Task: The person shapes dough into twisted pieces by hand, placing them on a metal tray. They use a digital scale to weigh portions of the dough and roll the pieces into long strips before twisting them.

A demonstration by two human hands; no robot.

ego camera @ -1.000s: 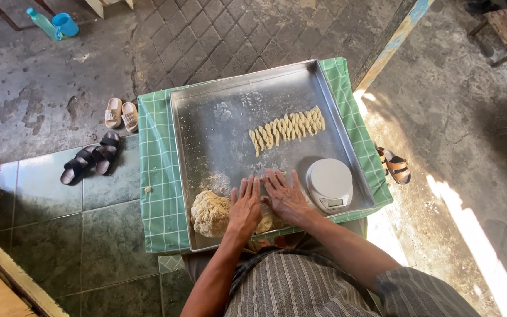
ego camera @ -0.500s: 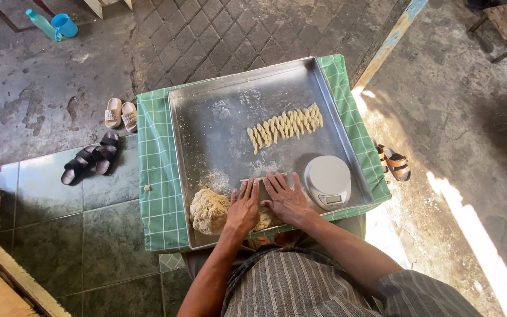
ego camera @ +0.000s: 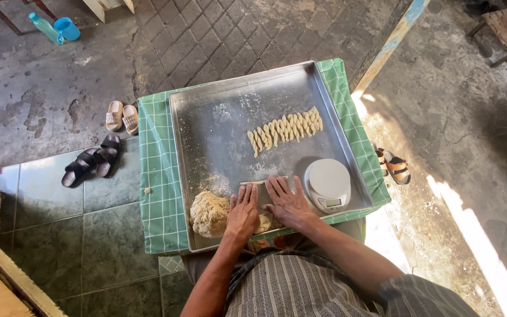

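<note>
both hands, left (ego camera: 243,212) and right (ego camera: 286,201), lie flat and open, gripping nothing, rolling a thin dough strip (ego camera: 263,182) on the tray (ego camera: 218,135) between the dough lump (ego camera: 209,214) and the scale (ego camera: 327,184). the step looks like rolling; next it likely needs even palm pressure, then twisting like the row of twists (ego camera: 286,128).

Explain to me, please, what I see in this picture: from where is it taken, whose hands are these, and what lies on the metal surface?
The picture comes from a camera worn on a person's head, looking straight down, so the two bare hands belong to that person. There is no machine. The left hand and right hand lie flat, side by side, pressing a thin dough strip against a large metal tray. Neither hand closes around anything. On the tray you also see a lump of dough beside the left hand, a row of twisted dough pieces farther away, and a small white kitchen scale beside the right hand. The tray rests on a green checked cloth. On the floor to the left lie sandals.
</note>
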